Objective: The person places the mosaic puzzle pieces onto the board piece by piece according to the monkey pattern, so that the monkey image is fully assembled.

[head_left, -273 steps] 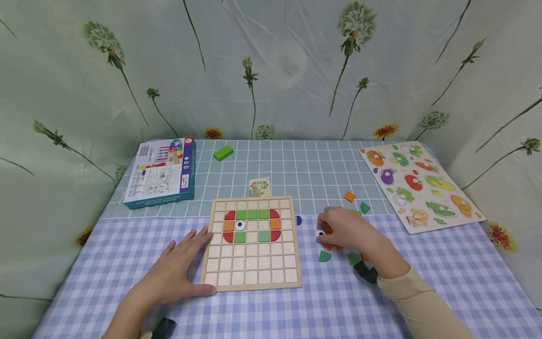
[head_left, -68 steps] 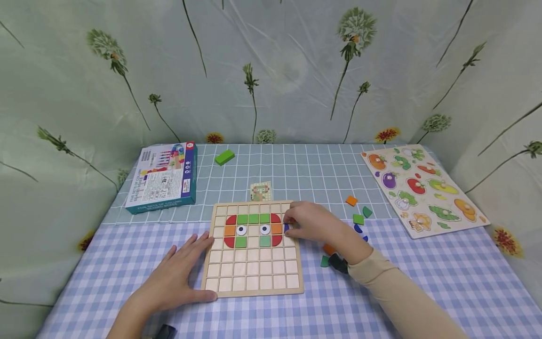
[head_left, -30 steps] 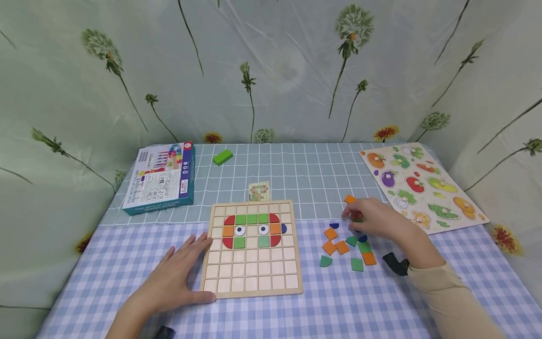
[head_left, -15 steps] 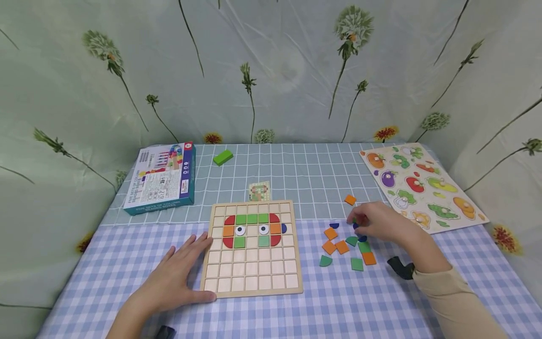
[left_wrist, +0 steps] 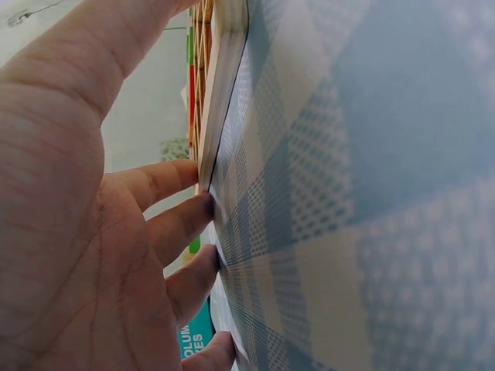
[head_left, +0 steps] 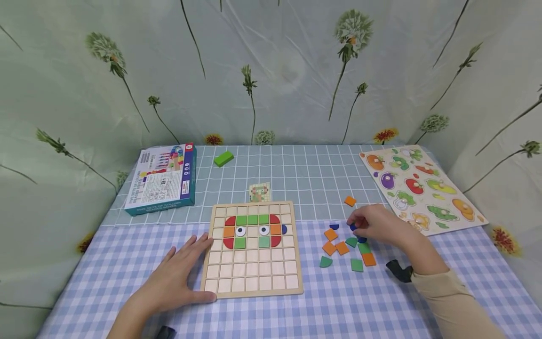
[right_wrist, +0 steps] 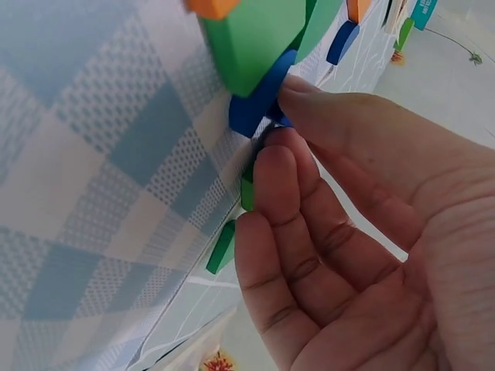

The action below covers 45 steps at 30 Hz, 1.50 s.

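My left hand (head_left: 175,273) lies with fingers spread along the left edge of a wooden grid board (head_left: 251,270), thumb at its near corner. On the board, red, orange and green tiles form a face around two eye tiles (head_left: 264,230), with a blue half-circle tile (head_left: 284,230) at its right. Over the loose tiles, my right hand (head_left: 378,226) pinches another blue half-circle tile (head_left: 353,227) between thumb and fingers, which partly hide it. Just below the fingertips lie a further blue tile (right_wrist: 263,97) and a green square tile (right_wrist: 259,39).
Loose orange squares (head_left: 330,234) and green quarter-circles (head_left: 325,261) lie right of the board. A small pattern card (head_left: 259,192) sits behind it. Farther out are a green block (head_left: 223,158), a boxed set (head_left: 158,181) at left and a vegetable puzzle (head_left: 438,200) at right.
A second eye tile and a blue half-circle have been set on the board. My right hand has gone back to the loose tiles and picked a blue half-circle. My left hand stays put.
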Motion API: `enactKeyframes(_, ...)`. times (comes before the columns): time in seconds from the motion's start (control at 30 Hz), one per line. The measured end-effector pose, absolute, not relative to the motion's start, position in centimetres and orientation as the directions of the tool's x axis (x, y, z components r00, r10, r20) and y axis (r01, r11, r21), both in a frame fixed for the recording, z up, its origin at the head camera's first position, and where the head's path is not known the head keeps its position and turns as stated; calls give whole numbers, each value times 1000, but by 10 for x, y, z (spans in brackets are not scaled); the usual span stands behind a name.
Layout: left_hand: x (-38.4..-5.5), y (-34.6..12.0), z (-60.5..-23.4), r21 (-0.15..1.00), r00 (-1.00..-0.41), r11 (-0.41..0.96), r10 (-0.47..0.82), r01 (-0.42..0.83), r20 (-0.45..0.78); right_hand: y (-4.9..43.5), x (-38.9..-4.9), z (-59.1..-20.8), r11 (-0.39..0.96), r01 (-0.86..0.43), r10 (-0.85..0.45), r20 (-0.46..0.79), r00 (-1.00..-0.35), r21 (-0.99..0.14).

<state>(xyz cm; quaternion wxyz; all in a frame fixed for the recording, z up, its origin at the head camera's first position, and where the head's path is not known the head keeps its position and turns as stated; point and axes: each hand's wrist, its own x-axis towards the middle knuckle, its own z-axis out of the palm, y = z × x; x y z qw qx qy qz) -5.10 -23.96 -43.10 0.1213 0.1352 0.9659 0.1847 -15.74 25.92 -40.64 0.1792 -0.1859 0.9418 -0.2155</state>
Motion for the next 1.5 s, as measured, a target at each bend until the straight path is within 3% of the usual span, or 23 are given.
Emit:
enactKeyframes(0.57, -51, -240, -431, 397, -933, 894, 303, 208, -194, 260, -159, -406, 827, -226, -407, -271, -872, -515)
enactKeyframes(1.0, -50, -240, -430, 404, -931, 890, 310, 213, -191, 255, -161, -405, 825, -269, -433, -249, -866, -497)
enactKeyframes(1.23, -50, -239, -428, 408, -931, 891, 304, 201, -204, 220, -171, -395, 788, -351, -496, -182, -849, -506)
enactKeyframes(1.5, -50, -239, -429, 410, -930, 889, 306, 203, -203, 141, -181, -383, 719, -500, -625, -135, -769, -482)
